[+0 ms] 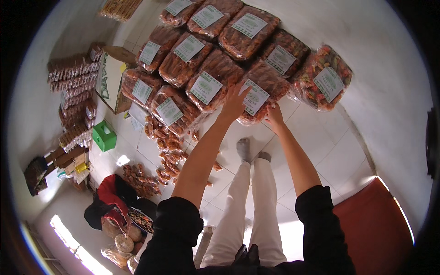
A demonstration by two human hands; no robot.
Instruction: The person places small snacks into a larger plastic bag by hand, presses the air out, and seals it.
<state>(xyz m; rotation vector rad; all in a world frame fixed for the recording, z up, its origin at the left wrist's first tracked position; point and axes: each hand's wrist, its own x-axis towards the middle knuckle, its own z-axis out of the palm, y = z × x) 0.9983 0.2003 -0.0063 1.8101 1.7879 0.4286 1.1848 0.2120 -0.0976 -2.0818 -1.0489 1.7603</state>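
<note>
Several large clear plastic packs of reddish-brown, stick-like pieces stand in stacked rows, each with a white and green printed label. My left hand (235, 100) lies with fingers spread across the left side of the front-right pack (271, 80), over part of its label and beside the neighbouring pack (216, 78). At the lower right corner of the same front-right pack, my right hand (274, 115) grips the plastic with bent fingers. To the right stands a pack of red and green pieces (323, 77). The undersides of the packs are hidden.
Small wrapped bundles (168, 151) lie on the tiled floor (309, 144). Further left are a green plastic stool (104, 135), a cardboard box (111, 80) and stacked small packs (74, 77). A person in red and black (111, 192) sits lower left near a bowl (141, 220). A red panel (374, 227) is lower right.
</note>
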